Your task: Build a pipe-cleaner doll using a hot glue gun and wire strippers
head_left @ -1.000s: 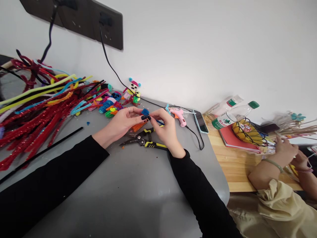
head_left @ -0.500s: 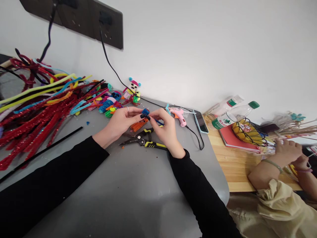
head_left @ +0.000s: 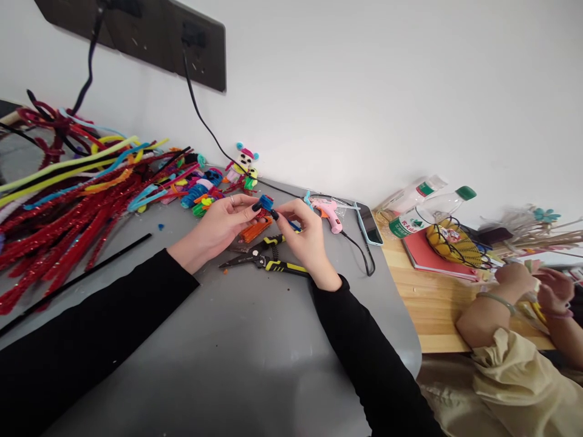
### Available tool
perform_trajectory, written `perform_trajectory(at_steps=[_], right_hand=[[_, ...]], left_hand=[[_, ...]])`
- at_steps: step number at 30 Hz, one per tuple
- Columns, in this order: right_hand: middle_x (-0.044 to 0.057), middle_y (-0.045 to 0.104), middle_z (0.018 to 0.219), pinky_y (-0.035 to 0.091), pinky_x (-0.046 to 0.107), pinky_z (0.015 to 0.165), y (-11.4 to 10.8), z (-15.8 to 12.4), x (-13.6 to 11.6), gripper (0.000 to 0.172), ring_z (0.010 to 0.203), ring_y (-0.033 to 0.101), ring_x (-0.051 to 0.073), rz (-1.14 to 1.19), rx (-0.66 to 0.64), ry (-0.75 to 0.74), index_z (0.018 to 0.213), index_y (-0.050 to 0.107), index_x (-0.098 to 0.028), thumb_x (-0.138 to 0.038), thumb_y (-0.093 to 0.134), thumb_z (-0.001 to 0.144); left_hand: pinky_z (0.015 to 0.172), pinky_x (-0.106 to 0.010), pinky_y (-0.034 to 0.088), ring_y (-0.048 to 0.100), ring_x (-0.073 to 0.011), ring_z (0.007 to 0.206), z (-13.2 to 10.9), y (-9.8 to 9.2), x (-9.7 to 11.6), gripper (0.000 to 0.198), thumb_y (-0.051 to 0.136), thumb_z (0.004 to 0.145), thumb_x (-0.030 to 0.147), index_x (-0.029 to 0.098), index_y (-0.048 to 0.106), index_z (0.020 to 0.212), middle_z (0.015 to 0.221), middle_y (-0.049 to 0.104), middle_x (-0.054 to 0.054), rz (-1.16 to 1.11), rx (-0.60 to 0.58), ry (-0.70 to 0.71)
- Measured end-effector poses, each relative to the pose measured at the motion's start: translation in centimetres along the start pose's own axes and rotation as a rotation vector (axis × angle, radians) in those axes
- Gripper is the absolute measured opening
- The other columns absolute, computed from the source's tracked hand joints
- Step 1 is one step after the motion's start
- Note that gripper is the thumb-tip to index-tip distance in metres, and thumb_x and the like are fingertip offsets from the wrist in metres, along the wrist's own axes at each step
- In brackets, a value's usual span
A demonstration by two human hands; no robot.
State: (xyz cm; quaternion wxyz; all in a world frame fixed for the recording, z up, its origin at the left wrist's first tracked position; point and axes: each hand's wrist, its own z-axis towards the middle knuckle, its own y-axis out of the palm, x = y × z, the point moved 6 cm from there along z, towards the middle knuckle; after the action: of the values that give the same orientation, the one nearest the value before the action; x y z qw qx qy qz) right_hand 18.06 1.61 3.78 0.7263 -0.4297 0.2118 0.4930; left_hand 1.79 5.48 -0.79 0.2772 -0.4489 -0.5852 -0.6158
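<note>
My left hand (head_left: 217,227) and my right hand (head_left: 306,233) meet above the grey table (head_left: 246,358), both pinched on a small blue pipe-cleaner piece (head_left: 265,203). A blue stem runs from it under my right fingers. Just below the hands lie yellow-and-black pliers (head_left: 264,260) and a short orange coil (head_left: 255,230). Both sleeves are black.
A heap of red, yellow and blue pipe cleaners (head_left: 68,194) fills the left. Small finished figures (head_left: 243,164), a pink glue gun (head_left: 330,213) and a phone (head_left: 368,224) lie behind. On the wooden desk (head_left: 437,303) to the right, another person's hands (head_left: 532,285) work beside bottles (head_left: 423,209).
My fingers have shifted slightly on the blue piece, which sits a little higher. The other person's hands at the right have moved and turned.
</note>
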Motion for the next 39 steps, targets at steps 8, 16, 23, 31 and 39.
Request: perform_trajectory(at_steps=[8, 16, 23, 31, 39], right_hand=[[0.002, 0.067, 0.089, 0.053, 0.030, 0.072, 0.1, 0.0, 0.3, 0.010, 0.077, 0.061, 0.014, -0.031, -0.022, -0.015, 0.091, 0.067, -0.023, -0.019, 0.058, 0.096], [0.001, 0.061, 0.082, 0.050, 0.031, 0.069, 0.6, -0.1, -0.9, 0.014, 0.074, 0.058, 0.015, -0.096, -0.073, -0.113, 0.087, 0.064, -0.023, -0.017, 0.057, 0.098], [0.001, 0.064, 0.085, 0.051, 0.030, 0.069, 0.5, 0.0, -0.6, 0.011, 0.074, 0.060, 0.014, -0.058, -0.053, -0.081, 0.093, 0.067, -0.023, -0.021, 0.058, 0.099], [0.001, 0.065, 0.086, 0.052, 0.030, 0.070, 0.4, -0.1, -0.4, 0.010, 0.075, 0.061, 0.013, -0.032, -0.043, -0.045, 0.092, 0.068, -0.022, -0.021, 0.060, 0.098], [0.002, 0.066, 0.087, 0.053, 0.029, 0.070, 0.0, 0.0, -0.1, 0.010, 0.075, 0.061, 0.013, -0.026, -0.022, -0.047, 0.089, 0.067, -0.022, -0.023, 0.063, 0.098]], left_hand=[[0.093, -0.038, 0.061, 0.074, -0.0205, 0.086, -0.2, 0.5, 0.1, 0.040, 0.097, 0.065, 0.047, 0.018, 0.076, 0.083, 0.088, 0.077, -0.005, 0.081, -0.087, -0.003], [0.079, -0.032, 0.060, 0.071, -0.0212, 0.085, -0.1, 0.0, 0.1, 0.053, 0.100, 0.053, 0.051, 0.019, 0.072, 0.084, 0.088, 0.076, -0.004, 0.264, -0.034, 0.022], [0.086, -0.033, 0.060, 0.071, -0.0226, 0.094, -0.1, 0.1, 0.0, 0.052, 0.101, 0.051, 0.052, 0.020, 0.078, 0.085, 0.094, 0.077, -0.006, 0.135, -0.012, 0.012], [0.080, -0.031, 0.059, 0.070, -0.0201, 0.086, -0.2, 0.5, -0.1, 0.046, 0.103, 0.050, 0.048, 0.019, 0.080, 0.078, 0.088, 0.077, -0.006, 0.059, -0.045, -0.040], [0.072, -0.027, 0.054, 0.066, -0.0173, 0.080, -0.3, 0.5, 0.2, 0.052, 0.099, 0.054, 0.058, 0.019, 0.083, 0.085, 0.088, 0.077, -0.005, 0.157, -0.082, 0.009]])
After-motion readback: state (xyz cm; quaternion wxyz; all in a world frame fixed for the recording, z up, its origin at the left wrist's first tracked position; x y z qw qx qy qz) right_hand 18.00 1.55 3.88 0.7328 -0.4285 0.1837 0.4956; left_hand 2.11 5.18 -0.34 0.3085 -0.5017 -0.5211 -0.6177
